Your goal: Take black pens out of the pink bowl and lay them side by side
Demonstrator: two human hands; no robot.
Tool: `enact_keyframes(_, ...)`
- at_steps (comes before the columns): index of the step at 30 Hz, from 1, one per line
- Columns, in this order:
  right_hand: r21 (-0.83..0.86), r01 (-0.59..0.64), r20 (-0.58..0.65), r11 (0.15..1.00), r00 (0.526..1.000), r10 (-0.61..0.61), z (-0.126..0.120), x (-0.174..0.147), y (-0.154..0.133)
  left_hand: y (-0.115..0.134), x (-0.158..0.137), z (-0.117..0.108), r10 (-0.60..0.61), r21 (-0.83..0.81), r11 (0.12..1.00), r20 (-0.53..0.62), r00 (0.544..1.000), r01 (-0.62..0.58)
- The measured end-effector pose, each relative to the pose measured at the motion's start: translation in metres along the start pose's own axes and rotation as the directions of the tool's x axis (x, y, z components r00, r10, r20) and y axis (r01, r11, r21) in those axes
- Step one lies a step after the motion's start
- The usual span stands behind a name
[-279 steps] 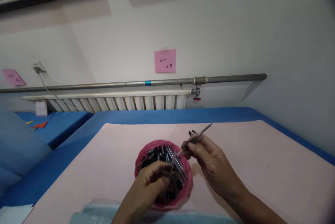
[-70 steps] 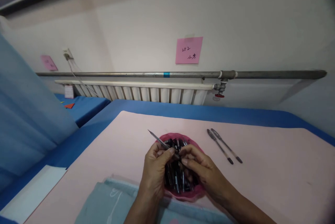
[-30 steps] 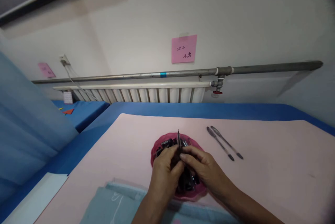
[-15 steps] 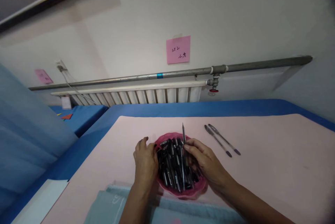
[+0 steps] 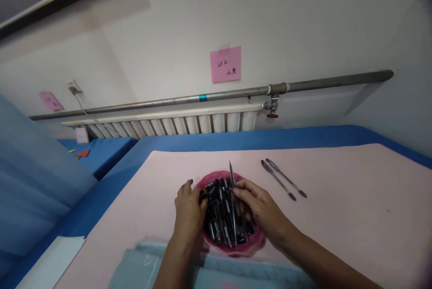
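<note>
Head view. My right hand (image 5: 265, 205) is over the right side of the pink basket (image 5: 248, 249); its thumb and forefinger are clamped on a pen (image 5: 231, 172), the narrow tip pointing away from me, past the basket's far rim. My left hand (image 5: 188, 210) is at the basket's left rim, thumb and forefinger next to a small dark piece; whether they grip it I cannot tell. The basket holds a heap of black and clear pens (image 5: 219, 214), lying mostly lengthwise. Two loose pens (image 5: 286, 178) lie side by side to the right, apart from the basket, on the pink sheet (image 5: 337, 208) covering the blue table (image 5: 168, 143). A folded blue cloth (image 5: 135, 264) lies at the near edge, partly behind my left forearm. A radiator (image 5: 192, 124) and a pink note (image 5: 225, 66) marked 252 are beyond.
</note>
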State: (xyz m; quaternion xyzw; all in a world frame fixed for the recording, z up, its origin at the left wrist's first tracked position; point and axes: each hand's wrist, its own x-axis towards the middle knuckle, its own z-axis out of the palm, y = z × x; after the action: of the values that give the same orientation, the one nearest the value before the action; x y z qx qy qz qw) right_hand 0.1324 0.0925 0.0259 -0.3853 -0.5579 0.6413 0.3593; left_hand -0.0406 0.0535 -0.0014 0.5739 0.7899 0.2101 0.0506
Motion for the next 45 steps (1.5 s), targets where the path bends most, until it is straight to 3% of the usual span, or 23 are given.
enact_keyframes(5, -0.001, 0.004, 0.002, 1.000, 1.000, -0.004, 0.000, 0.000, 0.001, 0.001, -0.005, -0.006, 0.004, -0.162, 0.987, -0.052, 0.999, -0.012)
enact_keyframes(10, 0.015, -0.002, 0.072, 1.000, 0.997, 0.001, 0.001, -0.002, 0.002, 0.010, -0.012, -0.021, 0.014, -0.423, 0.904, -0.112, 0.994, -0.060)
enact_keyframes(12, -0.009, 0.007, 0.131, 1.000, 0.991, -0.005, 0.001, -0.004, 0.001, 0.012, -0.014, -0.027, -0.009, -0.543, 0.838, -0.101, 0.995, -0.048)
enact_keyframes(17, -0.087, 0.056, 0.223, 0.995, 0.974, -0.036, 0.001, -0.007, -0.001, 0.011, -0.014, -0.037, -0.113, -0.816, 0.576, -0.027, 0.993, 0.044)
enact_keyframes(22, -0.178, 0.100, 0.266, 0.979, 0.963, -0.050, 0.000, -0.006, -0.001, 0.007, -0.014, -0.039, -0.169, -0.857, 0.514, -0.067, 0.983, 0.030)
enact_keyframes(27, -0.212, 0.110, 0.277, 0.971, 0.960, -0.048, 0.000, -0.006, 0.000, 0.009, -0.015, -0.036, -0.091, -0.855, 0.515, 0.012, 0.996, 0.057)
enact_keyframes(32, -0.237, 0.121, 0.241, 0.964, 0.969, -0.062, 0.001, -0.006, 0.001, 0.011, -0.016, -0.038, -0.029, -0.908, 0.409, 0.091, 0.995, 0.095)
enact_keyframes(36, -0.247, 0.120, 0.234, 0.962, 0.970, -0.062, 0.001, -0.006, 0.003, 0.010, -0.017, -0.042, -0.045, -0.931, 0.334, 0.140, 0.989, 0.147)
enact_keyframes(41, -0.238, 0.147, 0.266, 0.960, 0.961, -0.082, 0.000, -0.007, 0.006, 0.009, -0.014, -0.041, -0.148, -0.980, 0.087, 0.162, 0.976, 0.176)
enact_keyframes(45, -0.264, 0.172, 0.279, 0.949, 0.955, -0.095, 0.000, -0.007, 0.006, 0.009, -0.012, -0.041, -0.191, -0.965, -0.105, 0.258, 0.947, 0.242)
